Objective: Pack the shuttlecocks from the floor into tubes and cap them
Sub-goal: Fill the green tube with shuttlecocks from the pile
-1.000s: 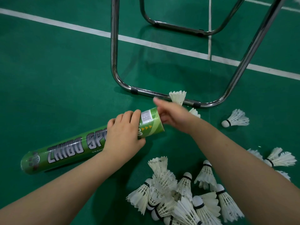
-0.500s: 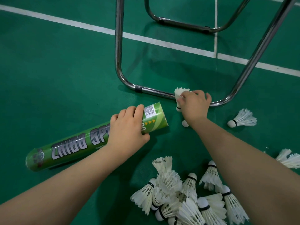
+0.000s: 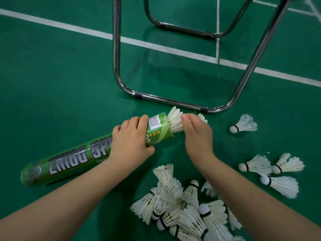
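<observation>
Low across the green floor (image 3: pixel 52 84), a long green tube (image 3: pixel 69 159) with silver lettering, closed end toward the lower left and open mouth toward the upper right, just short of the chrome chair frame (image 3: pixel 173 100). Gripped near that mouth by the left hand (image 3: pixel 129 138), fingers curled over the top of the tube and thumb tucked beneath. At the mouth itself, a white shuttlecock (image 3: pixel 174 121), feathers sticking out of the opening, cork end not in view. Pinched at the feathers by the right hand (image 3: pixel 196 134), thumb and bent fingers closed on the skirt right beside the tube's rim. Just behind that hand, more white feathers (image 3: pixel 202 117) peeking out; whether held or merely lying on the floor, impossible to tell. Close below both forearms, a loose pile of shuttlecocks (image 3: pixel 173 202), tumbled over one another, corks and feathers pointing every way. Off to the right, a single shuttlecock (image 3: pixel 243 124) on its side near the frame's corner, cork to the left. Lower right, a cluster of three (image 3: pixel 257 165) lying together, also corks to the left. Farther back, white court lines (image 3: pixel 69 26) crossing the floor under and beyond the chair frame.
</observation>
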A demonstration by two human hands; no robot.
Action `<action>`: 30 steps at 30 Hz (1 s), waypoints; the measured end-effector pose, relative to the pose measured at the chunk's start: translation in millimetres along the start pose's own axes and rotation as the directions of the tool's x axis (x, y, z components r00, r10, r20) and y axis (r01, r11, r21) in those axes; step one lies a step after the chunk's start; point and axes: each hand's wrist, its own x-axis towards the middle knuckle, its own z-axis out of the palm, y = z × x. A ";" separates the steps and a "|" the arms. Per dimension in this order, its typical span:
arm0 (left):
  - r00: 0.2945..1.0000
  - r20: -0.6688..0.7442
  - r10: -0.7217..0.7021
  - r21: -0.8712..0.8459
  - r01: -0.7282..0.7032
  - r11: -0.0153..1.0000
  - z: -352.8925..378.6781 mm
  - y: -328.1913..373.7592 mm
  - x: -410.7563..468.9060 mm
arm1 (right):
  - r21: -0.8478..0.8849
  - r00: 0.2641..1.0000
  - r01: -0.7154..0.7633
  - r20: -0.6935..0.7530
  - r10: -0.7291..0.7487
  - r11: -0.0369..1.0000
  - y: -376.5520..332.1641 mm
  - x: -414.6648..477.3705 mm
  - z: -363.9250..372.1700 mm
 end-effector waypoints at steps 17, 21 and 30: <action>0.990 -0.020 0.143 0.107 -0.140 0.984 16.6 10.3 -16.7 | 0.001 0.435 -0.314 0.889 0.143 0.950 6.9 10.6 -15.2; 0.988 0.009 0.155 0.101 -0.155 0.983 20.6 15.6 -12.1 | 0.060 0.695 -0.336 0.689 0.205 0.940 10.0 7.6 -9.8; 0.987 0.074 0.142 0.095 -0.148 0.984 25.4 22.9 -13.5 | -0.333 0.872 -0.487 -0.123 0.475 0.807 108.6 59.5 -30.5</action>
